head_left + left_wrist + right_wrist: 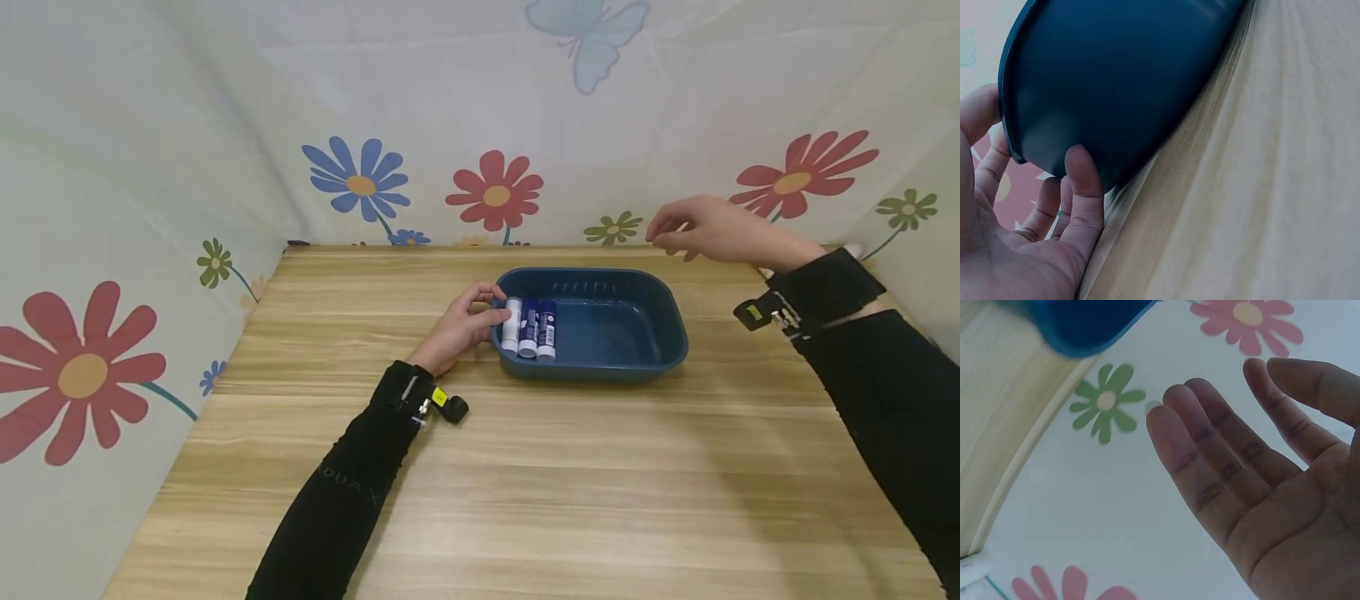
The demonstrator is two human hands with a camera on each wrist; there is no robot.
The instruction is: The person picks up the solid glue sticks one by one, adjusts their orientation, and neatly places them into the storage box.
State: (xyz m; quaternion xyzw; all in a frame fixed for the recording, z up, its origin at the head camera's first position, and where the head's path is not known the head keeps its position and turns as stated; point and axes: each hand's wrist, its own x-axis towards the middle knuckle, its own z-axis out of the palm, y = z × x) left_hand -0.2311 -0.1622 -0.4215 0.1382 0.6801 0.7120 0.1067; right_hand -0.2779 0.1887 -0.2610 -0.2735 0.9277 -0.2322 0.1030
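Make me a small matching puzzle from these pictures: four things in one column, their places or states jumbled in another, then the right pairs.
Things
1. Dark blue plastic basin with rounded corners
2. Three cylindrical sticks, white and dark blue
3. Left hand
4. Right hand

Places or states
A. Raised in the air, holding nothing
B. Side by side inside the basin
C. Holding the basin's left end
D. Resting directly on the pale wood-grain tabletop

Right pairs: 1-D, 2-B, 3-C, 4-A
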